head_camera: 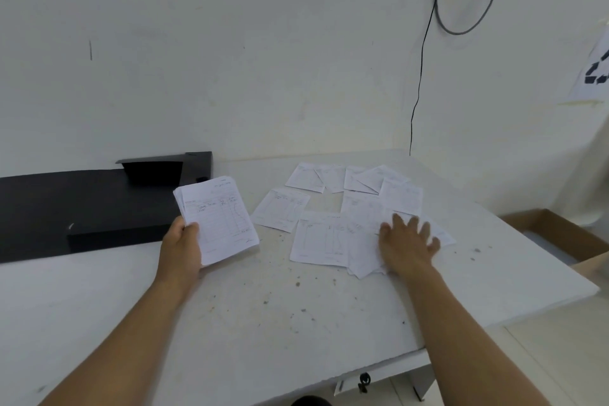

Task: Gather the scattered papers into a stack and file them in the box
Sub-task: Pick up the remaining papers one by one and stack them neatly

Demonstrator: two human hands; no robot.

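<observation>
The left hand [181, 247] grips a stack of white lined papers [217, 217] beside the flat black box [82, 208], while the right hand [407, 244] presses, palm down, on loose sheets [329, 227] scattered over the white counter [263, 323].

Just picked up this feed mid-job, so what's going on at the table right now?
A person is collecting loose papers off a white table. The left hand holds a stack of papers already gathered, raised just in front of the black box. The right hand lies flat, fingers spread, on the nearest scattered sheets. More sheets lie spread towards the wall behind it. Nothing looks filed yet, and a good part of the gathering remains.
</observation>
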